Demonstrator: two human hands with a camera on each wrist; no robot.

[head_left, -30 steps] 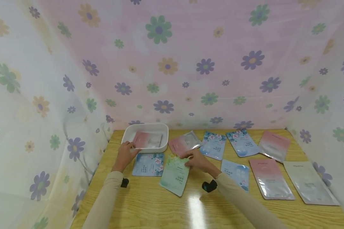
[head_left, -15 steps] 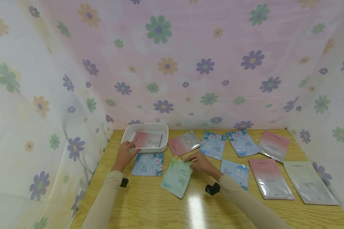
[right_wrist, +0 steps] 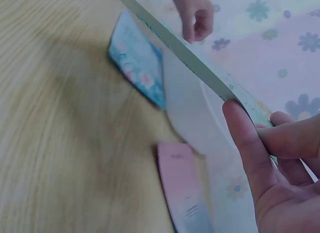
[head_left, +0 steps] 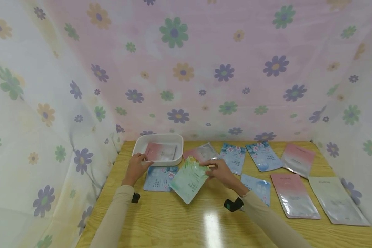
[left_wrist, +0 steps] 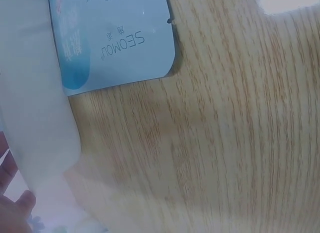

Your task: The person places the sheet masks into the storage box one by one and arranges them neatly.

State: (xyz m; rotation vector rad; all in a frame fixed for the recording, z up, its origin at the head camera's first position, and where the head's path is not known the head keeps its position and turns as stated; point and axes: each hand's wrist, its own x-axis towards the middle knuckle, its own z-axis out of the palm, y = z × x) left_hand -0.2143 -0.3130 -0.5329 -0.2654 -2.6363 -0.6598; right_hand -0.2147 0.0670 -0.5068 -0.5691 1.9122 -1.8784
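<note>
My right hand (head_left: 220, 173) pinches the upper right edge of a green face mask packet (head_left: 188, 182), raised off the table and tilted. In the right wrist view the packet (right_wrist: 192, 58) appears nearly edge-on between thumb and fingers. My left hand (head_left: 137, 168) grips the front left rim of a white plastic bin (head_left: 170, 162); part of that hand (left_wrist: 15, 213) shows at the lower left of the left wrist view. Inside the bin lies a pink-and-silver packet (head_left: 157, 151). A blue flowered packet (head_left: 155, 181) rests before the bin, partly covered by the green one.
Behind the green packet lies a pink packet (head_left: 208, 151), partly hidden. Rightward on the wooden table (head_left: 161, 224) are several blue packets (head_left: 232, 159), pink packets (head_left: 292, 196) and a pale green-silver packet (head_left: 338, 201). A flowered curtain (head_left: 204, 51) encloses the back and sides.
My right hand has lifted the green packet off the table; it now overlaps the blue packet and hides part of the pink one behind. My left hand keeps its place on the bin.
</note>
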